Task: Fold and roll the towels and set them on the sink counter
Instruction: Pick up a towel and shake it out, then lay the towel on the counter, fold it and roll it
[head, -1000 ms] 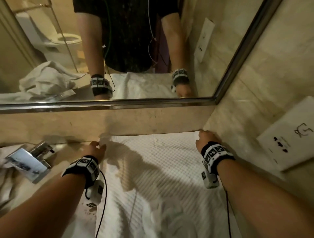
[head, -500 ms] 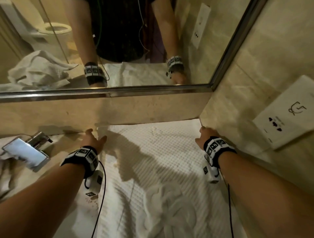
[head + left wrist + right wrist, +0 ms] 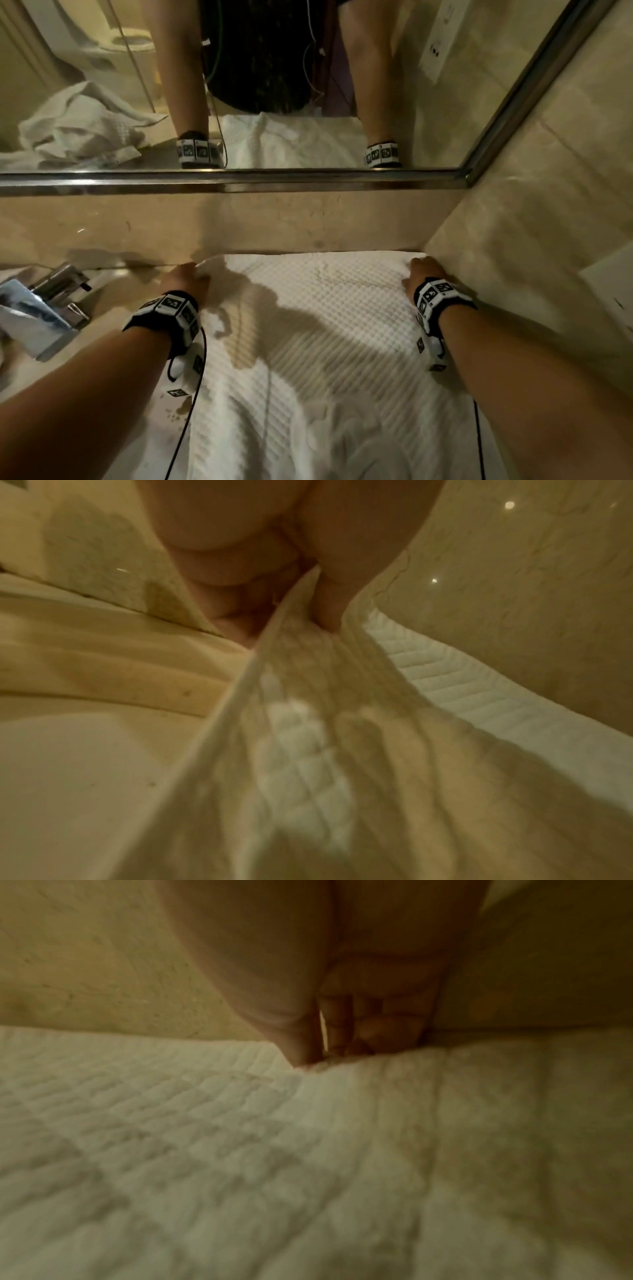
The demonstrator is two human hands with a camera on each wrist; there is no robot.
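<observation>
Head view: the left hand (image 3: 183,279) now pinches the towel (image 3: 318,342) corner, where it lay beside it earlier. Right hand (image 3: 426,274) still grips the opposite far corner.

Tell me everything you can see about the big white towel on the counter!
The white towel is spread flat on the beige sink counter, its far edge against the back wall and its right side along the side wall. It looks thick and soft, with a waffle-square weave far off and ribbed stripes nearer. Its near part is rumpled. The left hand pinches its far left corner, lifting it slightly; the right hand grips the far right corner. Arm shadows fall across it.
</observation>
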